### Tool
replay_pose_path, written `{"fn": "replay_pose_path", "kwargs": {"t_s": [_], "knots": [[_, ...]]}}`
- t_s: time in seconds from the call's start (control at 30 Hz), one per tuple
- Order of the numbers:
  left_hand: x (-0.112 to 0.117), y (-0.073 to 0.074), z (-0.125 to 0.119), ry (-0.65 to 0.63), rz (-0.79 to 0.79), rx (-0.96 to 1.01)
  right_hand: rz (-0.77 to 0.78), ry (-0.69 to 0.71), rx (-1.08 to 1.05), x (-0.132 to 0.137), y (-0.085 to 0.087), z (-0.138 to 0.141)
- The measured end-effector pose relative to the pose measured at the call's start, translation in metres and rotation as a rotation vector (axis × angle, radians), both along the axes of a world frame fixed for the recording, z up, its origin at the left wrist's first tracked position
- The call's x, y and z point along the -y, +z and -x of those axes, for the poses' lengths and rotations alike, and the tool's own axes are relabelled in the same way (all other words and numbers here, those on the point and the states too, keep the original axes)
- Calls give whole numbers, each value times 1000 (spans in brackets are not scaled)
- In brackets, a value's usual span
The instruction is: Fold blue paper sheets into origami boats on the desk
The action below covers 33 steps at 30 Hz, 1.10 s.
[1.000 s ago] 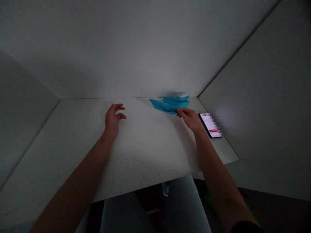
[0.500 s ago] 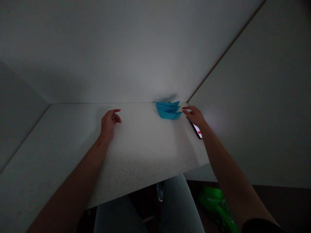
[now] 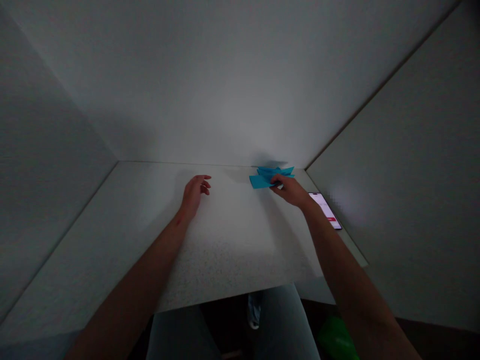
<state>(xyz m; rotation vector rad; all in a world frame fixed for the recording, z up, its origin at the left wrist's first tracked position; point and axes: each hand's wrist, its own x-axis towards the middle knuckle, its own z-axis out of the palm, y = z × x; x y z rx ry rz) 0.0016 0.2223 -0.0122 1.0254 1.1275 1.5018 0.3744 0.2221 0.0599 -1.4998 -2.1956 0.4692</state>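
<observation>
Blue folded paper boats stand one behind another by the back wall, right of centre. My right hand (image 3: 283,185) pinches the front paper boat (image 3: 259,181) at its right part, thumb below and fingers over it. Part of that boat is covered by my fingers. Just behind it are the other paper boats (image 3: 275,171), overlapping in view. My left hand (image 3: 196,188) hovers over or rests on the table to the left, apart from the boats; its fingers are loosely bent and apart, with nothing in them.
A phone (image 3: 325,210) with a lit screen lies by the right wall, beside my right forearm. White walls enclose the white table (image 3: 232,255) at the back and both sides. Below its front edge, a green bag-like thing (image 3: 335,337) lies on the floor at right.
My right hand has moved left from beside the boats and taken hold of the front one. The view has shifted, and more of the phone shows. My left hand keeps its pose.
</observation>
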Motion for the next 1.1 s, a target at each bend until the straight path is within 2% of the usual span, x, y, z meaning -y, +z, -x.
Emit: {"fn": "replay_pose_path", "kwargs": {"t_s": [0.1,0.2,0.33,0.43,0.67,0.87,1.1], "knots": [[4,-1,-4,-78,-21,-66,-65,188,-204,6,-8,53],[10,-1,-5,-219,-23,-206,-66,345,-319,6,-31,104],[14,-3,-3,-346,-30,-380,-102,278,-403,5,-69,144],[13,-5,-1,-341,-49,-432,-184,276,-433,3,-84,153],[16,-7,0,-364,-87,-391,-274,380,-421,2,-87,160],[15,-3,2,-327,-70,-368,-290,157,-484,5,-88,162],[20,-3,-3,-339,-113,-332,-290,48,-521,1,-79,162]]}}
